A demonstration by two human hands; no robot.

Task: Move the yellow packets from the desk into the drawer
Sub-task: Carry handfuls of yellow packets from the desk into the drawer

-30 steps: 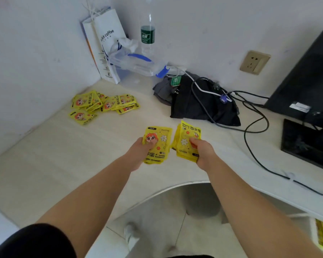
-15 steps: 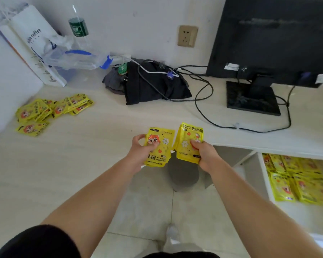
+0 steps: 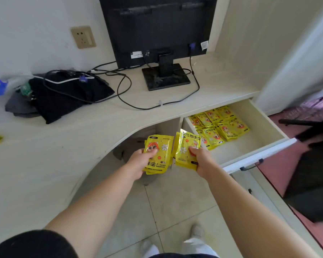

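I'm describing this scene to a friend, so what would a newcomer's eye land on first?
Two bright stacks of yellow packets at centre: the left hand grips the left stack, the right hand grips the right stack, in front of the desk. At right, the open drawer holds more packets. A black monitor stands at the desk's back.

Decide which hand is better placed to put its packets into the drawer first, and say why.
Right. The right hand, gripping the right stack, is next to the open drawer; the left hand grips the left stack farther off, with the right hand between it and the drawer.
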